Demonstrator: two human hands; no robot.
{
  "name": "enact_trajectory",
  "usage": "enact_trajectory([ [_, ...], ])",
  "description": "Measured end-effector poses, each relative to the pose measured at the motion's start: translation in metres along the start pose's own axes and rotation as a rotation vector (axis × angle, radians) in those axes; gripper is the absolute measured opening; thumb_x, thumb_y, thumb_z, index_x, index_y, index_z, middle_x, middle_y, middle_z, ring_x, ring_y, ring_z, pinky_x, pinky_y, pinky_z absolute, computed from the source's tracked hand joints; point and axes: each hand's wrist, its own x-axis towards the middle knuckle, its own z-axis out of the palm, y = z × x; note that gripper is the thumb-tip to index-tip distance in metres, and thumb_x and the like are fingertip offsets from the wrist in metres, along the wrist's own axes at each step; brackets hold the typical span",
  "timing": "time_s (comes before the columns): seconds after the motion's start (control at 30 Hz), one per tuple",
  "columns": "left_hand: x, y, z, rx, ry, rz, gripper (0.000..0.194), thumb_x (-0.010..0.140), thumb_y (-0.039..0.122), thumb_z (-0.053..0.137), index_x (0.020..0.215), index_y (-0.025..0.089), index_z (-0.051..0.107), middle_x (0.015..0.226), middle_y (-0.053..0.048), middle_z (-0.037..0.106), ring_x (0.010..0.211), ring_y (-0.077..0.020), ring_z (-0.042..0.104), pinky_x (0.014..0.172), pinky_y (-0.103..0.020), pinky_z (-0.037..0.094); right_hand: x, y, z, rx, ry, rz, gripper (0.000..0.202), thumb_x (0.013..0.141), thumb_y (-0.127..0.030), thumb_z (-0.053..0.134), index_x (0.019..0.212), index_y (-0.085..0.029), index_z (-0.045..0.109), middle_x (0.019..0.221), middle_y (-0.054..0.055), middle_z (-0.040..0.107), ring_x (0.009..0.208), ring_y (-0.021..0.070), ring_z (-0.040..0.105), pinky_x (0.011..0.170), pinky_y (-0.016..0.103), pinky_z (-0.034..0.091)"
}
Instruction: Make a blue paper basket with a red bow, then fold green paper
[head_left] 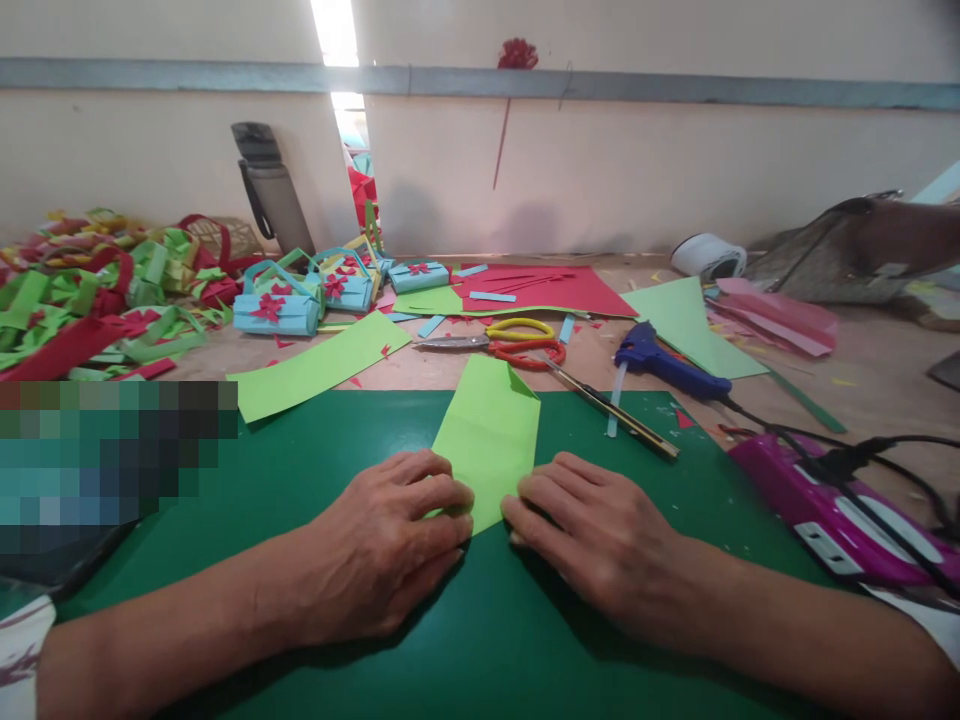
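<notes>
A light green paper strip (491, 435) lies on the dark green mat (480, 640), its far end bent over at the corner. At its near left edge, my left hand (409, 535) has its fingers curled together and pinches the paper. On the opposite edge my right hand (592, 530) grips the paper the same way, thumb under the fingers. The near end of the strip narrows between both hands. Just beyond it lie scissors (525, 345) with yellow and red handles, and a gold cutter (622, 410) slants to the right.
A blue glue gun (667, 365) and a magenta power strip (847, 510) with cables are at the right. Small blue paper bags (276, 312), another green strip (322, 368), red sheets (585, 290) and a grey bottle (274, 190) stand or lie behind.
</notes>
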Motion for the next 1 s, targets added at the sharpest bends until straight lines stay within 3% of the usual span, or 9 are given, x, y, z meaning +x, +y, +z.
enact_trajectory([
  [0.1, -0.001, 0.002, -0.001, 0.033, -0.01, -0.002, 0.019, 0.092, 0.021, 0.046, 0.1, 0.014, 0.062, 0.103, -0.008, 0.062, 0.096, -0.0221, 0.051, 0.084, -0.039, 0.042, -0.002, -0.002, 0.003, 0.062, -0.068, 0.091, 0.035, 0.094, -0.04, 0.041, 0.093, -0.013, 0.062, 0.089, 0.01, 0.062, 0.081, 0.0224, 0.054, 0.071, 0.038, 0.04],
  [0.2, -0.003, 0.004, -0.001, 0.07, 0.002, -0.002, 0.018, 0.092, 0.022, 0.047, 0.099, 0.014, 0.062, 0.102, -0.007, 0.064, 0.095, -0.0223, 0.052, 0.083, -0.04, 0.042, -0.007, -0.003, 0.004, -0.006, -0.076, 0.121, 0.046, 0.095, -0.048, 0.032, 0.103, -0.012, 0.059, 0.105, 0.012, 0.062, 0.098, 0.028, 0.053, 0.084, 0.046, 0.037],
  [0.37, -0.008, 0.004, -0.003, 0.106, 0.065, 0.005, 0.013, 0.091, 0.017, 0.049, 0.089, 0.014, 0.061, 0.1, -0.006, 0.065, 0.092, -0.0208, 0.054, 0.079, -0.037, 0.042, -0.014, -0.002, 0.003, -0.061, -0.054, 0.132, 0.041, 0.097, -0.043, 0.031, 0.102, -0.013, 0.06, 0.107, 0.011, 0.063, 0.105, 0.0294, 0.052, 0.092, 0.05, 0.031],
  [0.53, -0.012, 0.003, -0.003, 0.15, 0.145, -0.027, 0.01, 0.09, 0.019, 0.05, 0.086, 0.016, 0.059, 0.087, -0.005, 0.065, 0.08, -0.0188, 0.056, 0.078, -0.038, 0.041, -0.012, 0.003, 0.002, -0.018, 0.048, 0.109, 0.028, 0.097, -0.028, 0.039, 0.093, -0.012, 0.061, 0.096, 0.01, 0.065, 0.092, 0.0234, 0.057, 0.09, 0.045, 0.033],
  [0.73, 0.001, 0.015, 0.004, 0.236, 0.024, -0.135, 0.024, 0.089, 0.037, 0.054, 0.102, 0.016, 0.054, 0.097, -0.008, 0.063, 0.089, -0.0245, 0.053, 0.08, -0.042, 0.043, -0.009, 0.011, 0.001, -0.129, 0.037, 0.11, 0.023, 0.093, -0.009, 0.039, 0.093, -0.01, 0.062, 0.081, 0.008, 0.064, 0.078, 0.0205, 0.057, 0.088, 0.045, 0.032],
  [1.0, 0.018, 0.023, 0.009, 0.193, 0.03, -0.375, 0.028, 0.082, 0.03, 0.06, 0.106, 0.018, 0.052, 0.103, -0.008, 0.057, 0.09, -0.0246, 0.05, 0.076, -0.039, 0.045, -0.007, 0.013, 0.0, -0.065, -0.065, 0.129, 0.023, 0.087, -0.005, 0.041, 0.086, -0.014, 0.062, 0.079, 0.006, 0.06, 0.071, 0.0183, 0.05, 0.077, 0.036, 0.033],
])
